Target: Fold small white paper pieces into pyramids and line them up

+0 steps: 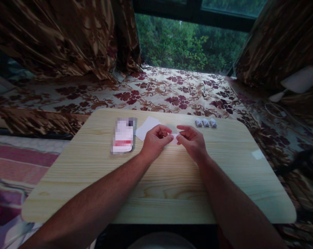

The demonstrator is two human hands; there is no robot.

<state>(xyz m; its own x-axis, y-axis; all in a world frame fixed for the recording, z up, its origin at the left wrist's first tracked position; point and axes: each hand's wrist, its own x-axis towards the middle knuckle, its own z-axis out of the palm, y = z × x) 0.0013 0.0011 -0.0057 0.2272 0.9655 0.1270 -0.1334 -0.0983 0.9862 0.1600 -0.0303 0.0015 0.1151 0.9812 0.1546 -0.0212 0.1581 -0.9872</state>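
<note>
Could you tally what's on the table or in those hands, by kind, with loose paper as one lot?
White paper piece, between left hand and right hand: 1
Small folded shapes: 3
Loose white paper: 1 lot
Blurred packet: 1
Flat pale patch, material unclear: 1
Total: 7

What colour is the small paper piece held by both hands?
The small paper piece is white, clearest in the head view.

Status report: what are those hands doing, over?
Left hand, right hand: both pinching small white paper. Other white paper near left hand. No obstruction seen.
</note>
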